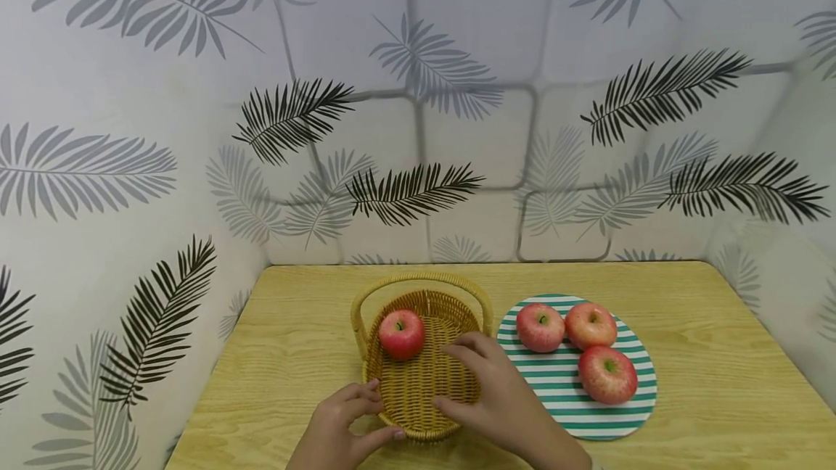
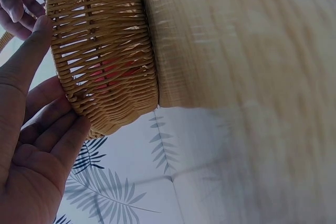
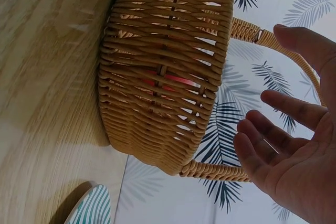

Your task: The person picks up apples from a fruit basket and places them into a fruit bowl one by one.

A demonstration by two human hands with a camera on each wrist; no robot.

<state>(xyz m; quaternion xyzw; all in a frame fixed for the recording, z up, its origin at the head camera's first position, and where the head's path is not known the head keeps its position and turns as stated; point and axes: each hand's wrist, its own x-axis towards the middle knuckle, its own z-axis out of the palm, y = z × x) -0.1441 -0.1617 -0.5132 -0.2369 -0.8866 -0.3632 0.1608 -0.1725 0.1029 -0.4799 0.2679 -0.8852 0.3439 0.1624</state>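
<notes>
A wicker basket (image 1: 427, 383) with an arched handle stands on the table, and one red apple (image 1: 401, 334) lies inside at its left. My left hand (image 1: 346, 419) is at the basket's near left rim; its thumb and fingertips touch the rim, spread apart, as the left wrist view shows. Over the basket's right side is my right hand (image 1: 499, 397), its fingers and thumb apart with nothing between them. The right wrist view shows this hand (image 3: 294, 140) beside the rim, and the apple (image 3: 173, 81) partly visible through the weave.
Right of the basket lies a round green-and-white striped mat (image 1: 555, 401). Three apples rest on it: one at the left (image 1: 541, 327), another at the back (image 1: 591, 325) and a third in front (image 1: 607, 374). A leaf-patterned backdrop (image 1: 457, 136) rises behind the wooden table (image 1: 287, 354).
</notes>
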